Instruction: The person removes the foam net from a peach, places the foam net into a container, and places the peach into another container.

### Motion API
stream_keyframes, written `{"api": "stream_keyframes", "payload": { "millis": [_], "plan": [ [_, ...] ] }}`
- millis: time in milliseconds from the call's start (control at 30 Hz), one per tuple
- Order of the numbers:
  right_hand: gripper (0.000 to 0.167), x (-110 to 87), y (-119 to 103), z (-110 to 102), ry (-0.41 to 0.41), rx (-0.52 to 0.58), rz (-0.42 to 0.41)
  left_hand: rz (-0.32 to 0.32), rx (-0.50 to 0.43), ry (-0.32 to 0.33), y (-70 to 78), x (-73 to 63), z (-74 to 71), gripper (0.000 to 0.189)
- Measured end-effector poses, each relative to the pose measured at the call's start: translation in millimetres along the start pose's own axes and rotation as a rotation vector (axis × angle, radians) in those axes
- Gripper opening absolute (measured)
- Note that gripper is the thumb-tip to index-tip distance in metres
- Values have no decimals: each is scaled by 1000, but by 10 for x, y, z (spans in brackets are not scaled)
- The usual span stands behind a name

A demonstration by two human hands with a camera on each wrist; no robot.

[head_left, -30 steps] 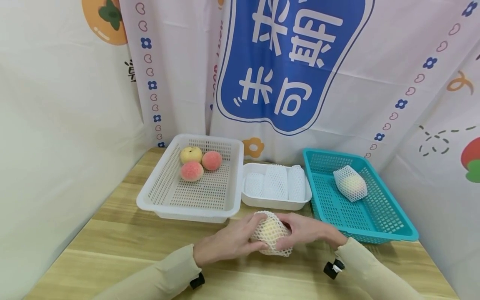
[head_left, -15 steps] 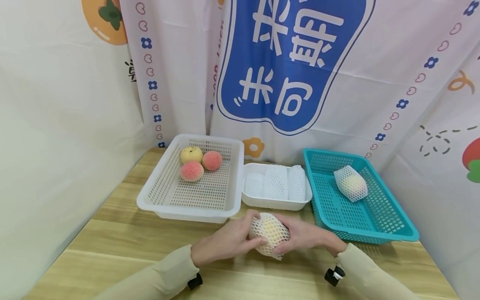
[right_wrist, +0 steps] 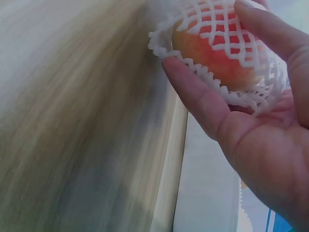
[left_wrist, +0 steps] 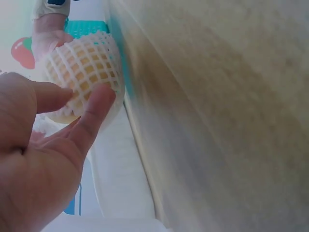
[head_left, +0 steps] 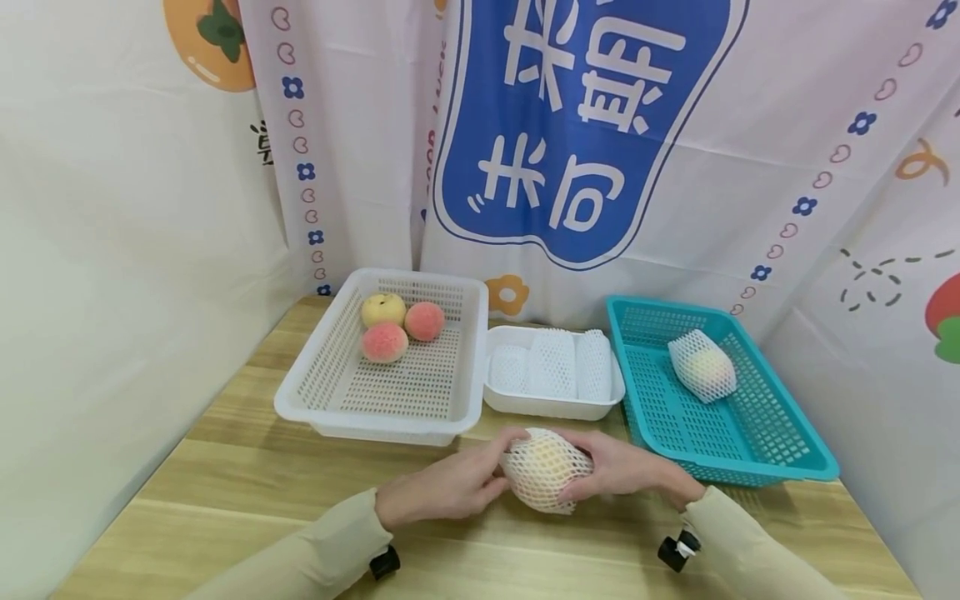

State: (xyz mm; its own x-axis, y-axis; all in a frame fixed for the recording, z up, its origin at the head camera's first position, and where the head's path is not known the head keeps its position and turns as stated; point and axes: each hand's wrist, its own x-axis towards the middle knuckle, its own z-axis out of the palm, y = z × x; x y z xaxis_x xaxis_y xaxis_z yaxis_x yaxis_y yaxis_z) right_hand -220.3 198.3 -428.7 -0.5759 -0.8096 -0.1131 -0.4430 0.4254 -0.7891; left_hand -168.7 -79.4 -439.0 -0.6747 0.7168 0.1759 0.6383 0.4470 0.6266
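Between both hands, low over the table, is a peach in a white foam net sleeve. My right hand grips it from the right, thumb on the near side and fingers around the far side. On the left, my left hand holds the netted peach with its fingertips; its thumb and a finger lie against the mesh in the left wrist view. Seen from the right wrist, the net's open edge leaves part of the yellow-red skin bare. Some fingertips are hidden behind the fruit.
A white basket at left holds three bare peaches. Several folded foam nets lie in a small white tray behind the hands. At right, a teal basket contains one netted peach.
The held peach has turned slightly and shifted a little right since half a second ago. My left thumb has drawn back from its front, while the right hand keeps its grip.
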Motion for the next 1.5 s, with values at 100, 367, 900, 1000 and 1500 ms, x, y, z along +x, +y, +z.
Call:
{"api": "stream_keyframes", "payload": {
  "millis": [100, 367, 900, 1000, 1500],
  "plan": [
    [72, 2, -3, 3, -14, 8, -30, -24, -59, 8, -12, 10, 4, 68],
    [61, 9, -14, 14, 27, 4, -34, -43, -54, 36, -24, 31, 16, 80],
    [14, 14, -28, 153, 267, 28, -78, -30, -10, 78, -14, 31, 47, 89],
    [15, 4, -35, 161, 291, 34, -77, -42, -25, 67, -2, 17, 42, 89],
    [22, 43, 8, 231, 513, 62, 42, -55, -43, 91, 27, -8, 56, 88]
  ]
}}
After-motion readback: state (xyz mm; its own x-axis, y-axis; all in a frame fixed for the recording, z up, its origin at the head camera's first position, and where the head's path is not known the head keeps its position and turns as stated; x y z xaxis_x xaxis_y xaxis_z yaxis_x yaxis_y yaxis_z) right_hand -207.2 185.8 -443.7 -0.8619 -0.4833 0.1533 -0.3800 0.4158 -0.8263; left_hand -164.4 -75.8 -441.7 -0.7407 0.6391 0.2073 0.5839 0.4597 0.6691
